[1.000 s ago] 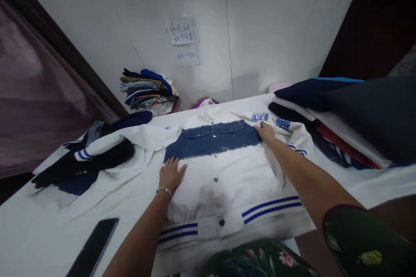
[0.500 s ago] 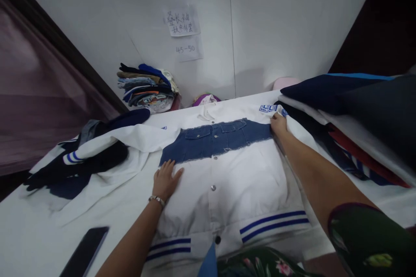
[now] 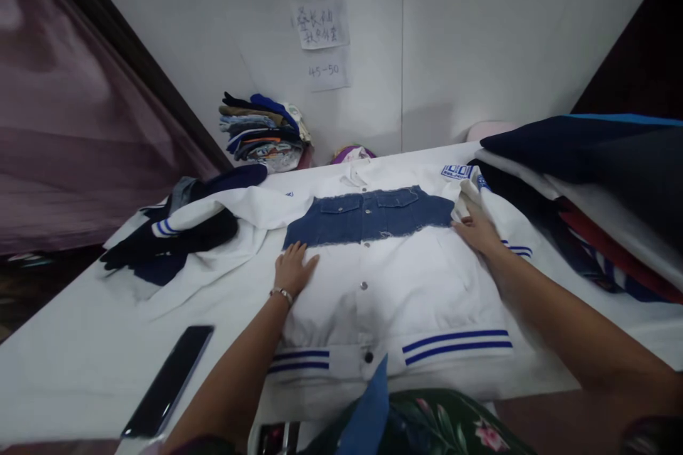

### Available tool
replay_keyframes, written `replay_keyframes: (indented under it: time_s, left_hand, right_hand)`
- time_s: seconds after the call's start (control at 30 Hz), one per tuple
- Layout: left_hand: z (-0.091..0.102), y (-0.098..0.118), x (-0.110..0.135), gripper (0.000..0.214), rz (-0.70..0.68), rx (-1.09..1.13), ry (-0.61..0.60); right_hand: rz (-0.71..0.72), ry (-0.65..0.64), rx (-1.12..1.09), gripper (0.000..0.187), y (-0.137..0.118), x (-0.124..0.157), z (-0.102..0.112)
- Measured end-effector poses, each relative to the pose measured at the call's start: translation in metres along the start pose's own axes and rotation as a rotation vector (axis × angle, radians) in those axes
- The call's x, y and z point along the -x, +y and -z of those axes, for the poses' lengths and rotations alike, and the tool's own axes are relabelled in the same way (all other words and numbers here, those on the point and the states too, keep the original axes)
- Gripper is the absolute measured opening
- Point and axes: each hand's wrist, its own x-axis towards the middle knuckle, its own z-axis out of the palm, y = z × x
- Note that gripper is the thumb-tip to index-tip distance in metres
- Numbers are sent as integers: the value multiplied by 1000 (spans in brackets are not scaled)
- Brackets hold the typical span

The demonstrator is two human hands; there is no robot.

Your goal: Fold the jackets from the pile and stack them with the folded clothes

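Currently, the left hand (image 3: 292, 271) lies flat and open on the white jacket (image 3: 395, 298) with its denim yoke, gripping nothing. The right hand (image 3: 477, 234) rests open on the jacket's side, just beside a bunched fold. The jacket lies spread on the table (image 3: 80, 348). A blue flap (image 3: 371, 409) hides part of the hem; its kind is unclear

"What's on that white table (image 3: 64, 370)?"

"A white varsity jacket (image 3: 384, 298) spread flat, denim across its chest; a black smartphone (image 3: 168, 380) just beside its hem; and folded clothes (image 3: 576, 149) piled at the right."
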Motion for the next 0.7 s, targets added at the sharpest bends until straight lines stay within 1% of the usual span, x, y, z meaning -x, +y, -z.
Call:
replay_keyframes:
  time_s: [0.07, 0.13, 0.2, 0.27, 0.33, 0.47, 0.57, 0.63, 0.7]
  left_hand:
    - [1, 2, 1, 59, 4, -1, 1]
    - [1, 4, 0, 60, 16, 1, -4]
    - [0, 6, -2, 63, 34, 8, -29]
    - [-1, 9, -6, 64, 48, 35, -73]
    - [-1, 11, -8, 62, 54, 81, -106]
    - [4, 11, -4, 57, 58, 202, -97]
    - [11, 4, 12, 52, 63, 336, -46]
    - [15, -6, 33, 48, 74, 422, -12]
    - [19, -18, 61, 46, 113, 467, 11]
  right_hand:
    - [10, -58, 155, 77, 3, 20, 4]
    - [15, -101, 340, 65, 4, 32, 9]
    - [11, -111, 452, 48, 5, 38, 13]
    - [-3, -97, 485, 42, 5, 40, 17]
    - [-15, -73, 519, 41, 3, 42, 18]
    - [-26, -37, 551, 44, 2, 53, 16]
    - [13, -1, 527, 49, 9, 69, 18]
    - [46, 23, 461, 52, 17, 83, 22]
    - [22, 32, 354, 54, 25, 100, 28]
